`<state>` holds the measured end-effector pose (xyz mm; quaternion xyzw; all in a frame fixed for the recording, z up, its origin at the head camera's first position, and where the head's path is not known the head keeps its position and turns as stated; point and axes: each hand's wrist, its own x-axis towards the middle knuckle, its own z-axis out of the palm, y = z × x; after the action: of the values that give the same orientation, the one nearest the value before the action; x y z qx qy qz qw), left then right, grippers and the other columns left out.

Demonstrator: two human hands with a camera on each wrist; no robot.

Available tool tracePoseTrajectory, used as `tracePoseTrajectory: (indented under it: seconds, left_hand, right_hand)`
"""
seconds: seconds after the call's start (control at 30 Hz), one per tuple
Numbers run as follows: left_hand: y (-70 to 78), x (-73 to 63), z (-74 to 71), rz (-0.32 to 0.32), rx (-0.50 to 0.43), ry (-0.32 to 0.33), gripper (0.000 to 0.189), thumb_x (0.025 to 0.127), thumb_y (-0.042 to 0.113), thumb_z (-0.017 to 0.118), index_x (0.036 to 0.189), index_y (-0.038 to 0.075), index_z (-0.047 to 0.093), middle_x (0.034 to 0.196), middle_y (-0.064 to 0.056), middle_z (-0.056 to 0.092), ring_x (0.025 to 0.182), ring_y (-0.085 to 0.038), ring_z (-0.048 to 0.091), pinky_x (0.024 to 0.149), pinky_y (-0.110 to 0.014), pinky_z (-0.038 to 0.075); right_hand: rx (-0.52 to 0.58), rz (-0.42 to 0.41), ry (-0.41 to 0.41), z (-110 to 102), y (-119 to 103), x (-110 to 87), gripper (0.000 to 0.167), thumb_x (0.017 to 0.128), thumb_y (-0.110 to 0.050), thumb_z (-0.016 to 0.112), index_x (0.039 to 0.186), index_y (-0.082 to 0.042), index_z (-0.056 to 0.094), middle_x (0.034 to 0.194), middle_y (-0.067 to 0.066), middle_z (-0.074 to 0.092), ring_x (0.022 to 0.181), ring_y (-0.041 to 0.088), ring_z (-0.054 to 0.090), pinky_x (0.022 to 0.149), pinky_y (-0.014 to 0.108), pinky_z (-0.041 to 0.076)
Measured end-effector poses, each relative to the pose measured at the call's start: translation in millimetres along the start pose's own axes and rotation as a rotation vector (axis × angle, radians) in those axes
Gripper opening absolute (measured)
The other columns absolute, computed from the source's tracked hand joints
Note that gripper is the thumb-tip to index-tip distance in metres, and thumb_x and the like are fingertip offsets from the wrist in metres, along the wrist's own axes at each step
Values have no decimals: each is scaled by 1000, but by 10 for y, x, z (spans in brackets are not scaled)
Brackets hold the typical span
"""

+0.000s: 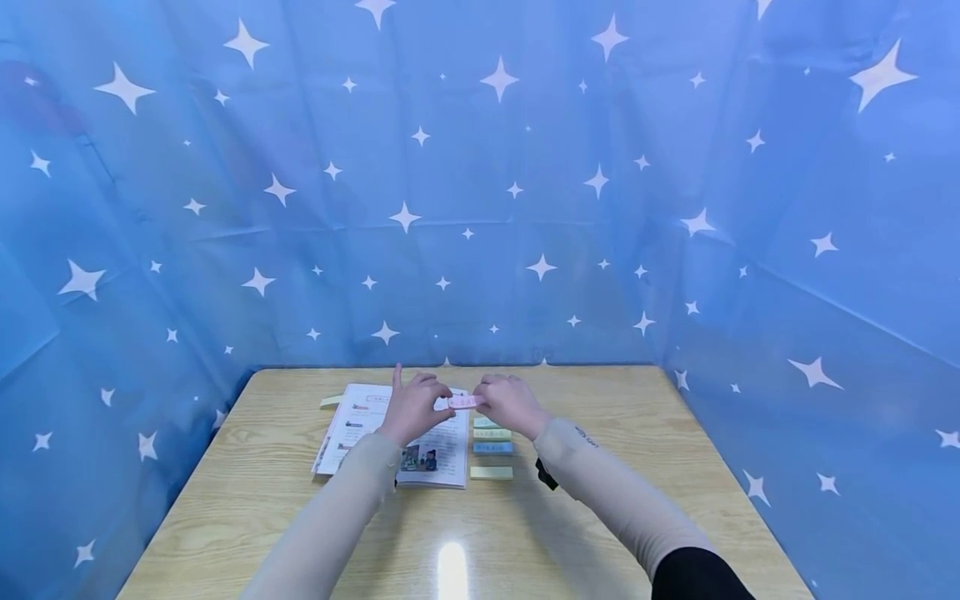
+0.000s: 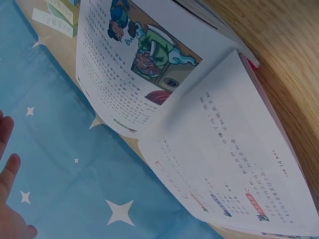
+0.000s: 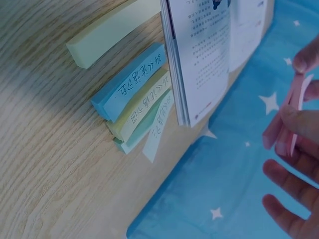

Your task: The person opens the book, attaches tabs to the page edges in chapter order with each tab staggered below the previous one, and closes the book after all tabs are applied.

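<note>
A pad of pink sticky notes (image 1: 465,402) with handwriting on it is held up over the right edge of an open book (image 1: 442,421). My left hand (image 1: 416,408) pinches its left end between thumb and finger, other fingers spread. At its right end, my right hand (image 1: 513,404) grips it with bent fingers. In the right wrist view, the pink pad (image 3: 289,119) shows layers standing apart between the fingertips. Only some fingers of the left hand (image 2: 10,184) show in the left wrist view, beside the book's printed pages (image 2: 219,149).
Right of the book lie a blue sticky note pad (image 1: 492,448), a yellow pad (image 1: 492,434), a green pad (image 1: 487,423) and a separate pale yellow pad (image 1: 491,473). A pale tab (image 1: 330,402) sticks out at the book's left. A starry blue curtain (image 1: 465,167) surrounds the wooden table (image 1: 615,467).
</note>
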<state>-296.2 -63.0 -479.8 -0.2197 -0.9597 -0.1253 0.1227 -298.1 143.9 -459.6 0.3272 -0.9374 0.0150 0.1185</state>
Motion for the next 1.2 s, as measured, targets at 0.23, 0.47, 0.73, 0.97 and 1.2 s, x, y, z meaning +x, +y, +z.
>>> tracePoseTrajectory:
  seconds: [0.23,0.47,0.73,0.97,1.2]
  left_hand:
    - [34,-4,-23,27,1,30,21,81,41,77,95,25,75,99,9,71,124,-19,51,112,-63,-4]
    - [32,-28,-42,31,8,28,20,81,38,78,94,22,77,97,8,72,123,-20,51,113,-62,-4]
    - [-25,-69,-10,-3,20,7,20,81,41,78,94,26,77,98,10,72,125,-18,50,114,-59,-6]
    - [-51,-176,82,-6,8,-13,20,80,39,79,93,23,78,93,9,72,122,-20,52,113,-62,-4]
    - [115,-334,285,87,-8,-56,18,80,40,78,90,25,77,91,14,71,121,-20,53,110,-68,7]
  right_hand:
    - [-20,-13,21,-7,0,-30,9,88,-21,72,96,-17,74,87,-4,63,72,11,58,64,31,52]
    - [-34,-13,28,-4,30,-43,7,88,-22,73,93,-17,75,83,-5,63,68,10,56,60,27,50]
    - [-2,2,11,-37,119,-93,10,88,-21,73,96,-16,74,89,-3,66,73,11,61,63,28,52]
    - [61,60,-5,-71,241,-202,11,88,-17,72,98,-13,74,89,-2,65,77,13,62,65,29,53]
    - [137,114,22,-47,324,-296,11,87,-13,72,97,-10,74,91,2,67,78,17,64,67,33,55]
